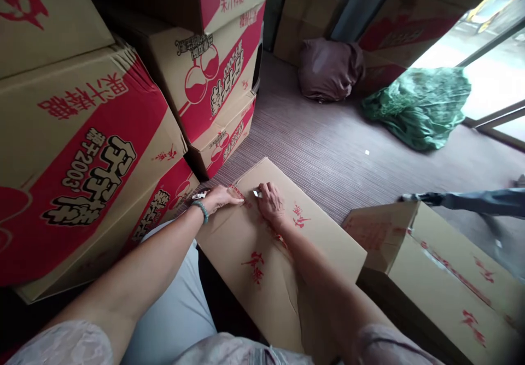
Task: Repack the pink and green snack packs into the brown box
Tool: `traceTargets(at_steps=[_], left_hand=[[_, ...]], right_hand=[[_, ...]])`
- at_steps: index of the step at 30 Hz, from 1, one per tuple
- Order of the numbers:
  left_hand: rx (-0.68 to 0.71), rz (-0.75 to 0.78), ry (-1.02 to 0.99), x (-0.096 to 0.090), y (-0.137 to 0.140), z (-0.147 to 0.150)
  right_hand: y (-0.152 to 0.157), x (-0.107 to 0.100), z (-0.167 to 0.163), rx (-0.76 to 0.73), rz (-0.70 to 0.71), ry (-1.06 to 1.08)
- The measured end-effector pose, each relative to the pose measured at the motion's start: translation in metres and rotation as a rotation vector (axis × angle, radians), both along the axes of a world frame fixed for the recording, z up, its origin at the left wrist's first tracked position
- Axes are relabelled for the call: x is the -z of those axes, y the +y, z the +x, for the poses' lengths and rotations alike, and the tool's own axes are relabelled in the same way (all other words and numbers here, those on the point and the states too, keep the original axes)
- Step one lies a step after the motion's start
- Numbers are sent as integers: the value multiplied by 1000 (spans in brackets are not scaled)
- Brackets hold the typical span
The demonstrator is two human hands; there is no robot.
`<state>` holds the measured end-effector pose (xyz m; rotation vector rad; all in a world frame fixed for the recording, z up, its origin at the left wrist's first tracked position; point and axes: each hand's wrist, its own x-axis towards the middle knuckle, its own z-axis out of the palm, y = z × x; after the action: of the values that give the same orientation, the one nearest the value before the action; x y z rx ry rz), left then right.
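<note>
A closed brown cardboard box (254,266) with red printed characters lies in front of me. My left hand (219,198) rests on its far left part, fingers stretched out beside a strip of red-printed tape (235,191). Close by, my right hand (270,201) is closed over the box top, its fingers curled round a small shiny flat piece (257,193), which looks like a blade. Most of that piece is hidden in the fingers. More red-printed tape (281,239) shows beside my right forearm.
Red-and-brown cartons (94,152) are stacked at the left. Another taped box (447,266) stands at the right, with a person's jean-clad leg (484,202) beyond it. A green sack (422,105) and a mauve bundle (328,70) lie on the floor.
</note>
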<state>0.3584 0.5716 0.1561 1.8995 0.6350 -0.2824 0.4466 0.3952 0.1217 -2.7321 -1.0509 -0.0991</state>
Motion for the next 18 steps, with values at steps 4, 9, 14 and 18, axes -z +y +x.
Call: traceTargets(at_steps=[4,9,14,18], left_hand=[[48,282,125,-2,-5,5],[87,449,154,-13,-14,-8],[-40,168,-218,-34,6,-52],[20,-282,-292,-46,37,-86]], right_hand=[[-7,16,5,19,-22,-14],[-8,21,9,43,-19,-12],[-6,22,11,93,-48,-40],[0,16,12,89,-48,95]])
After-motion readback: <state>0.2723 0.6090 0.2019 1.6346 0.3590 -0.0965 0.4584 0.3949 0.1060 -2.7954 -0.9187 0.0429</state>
